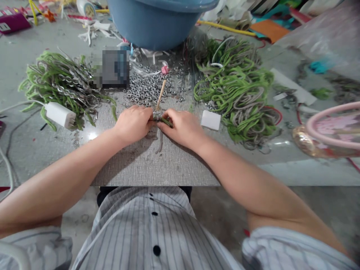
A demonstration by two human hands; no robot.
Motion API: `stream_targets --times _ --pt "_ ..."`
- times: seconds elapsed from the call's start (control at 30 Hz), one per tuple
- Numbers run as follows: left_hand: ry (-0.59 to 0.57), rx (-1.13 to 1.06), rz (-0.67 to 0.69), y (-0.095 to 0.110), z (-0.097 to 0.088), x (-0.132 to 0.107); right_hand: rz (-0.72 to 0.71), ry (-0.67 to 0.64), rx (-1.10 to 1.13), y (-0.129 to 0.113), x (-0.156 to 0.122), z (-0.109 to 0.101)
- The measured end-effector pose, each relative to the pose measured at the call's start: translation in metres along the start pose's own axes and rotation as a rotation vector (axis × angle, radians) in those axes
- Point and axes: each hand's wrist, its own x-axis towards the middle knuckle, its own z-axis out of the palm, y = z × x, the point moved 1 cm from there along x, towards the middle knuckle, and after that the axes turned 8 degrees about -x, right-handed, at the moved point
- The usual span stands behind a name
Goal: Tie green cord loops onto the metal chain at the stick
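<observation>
My left hand [135, 120] and my right hand [181, 125] meet low over the middle of the table, fingertips almost touching. Between them is a small fixture with a thin wooden stick [161, 94] standing up behind it. My right thumb and fingers pinch a green and grey cord [167, 122]. A grey cord end [161, 140] hangs down toward me below the fingertips. The left fingers are closed at the fixture; whatever they grip is hidden. Just beyond lie many small metal rings [140, 90].
A pile of green and grey cords [236, 86] lies on the right, and cords with metal chains [62, 80] on the left. A blue basin [160, 22] stands at the back. A white charger [60, 114], a white square piece [210, 120] and a pink-handled object [312, 123] lie around.
</observation>
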Motion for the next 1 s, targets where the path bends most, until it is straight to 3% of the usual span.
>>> stream_targets --times 0.6,1.0 --pt "-0.04 0.053 -0.177 0.007 0.0 -0.002 0.073 -0.104 0.036 0.001 0.001 -0.004" --pt "-0.165 0.077 -0.036 0.003 -0.01 -0.003 0.067 -0.215 0.02 0.001 -0.001 -0.011"
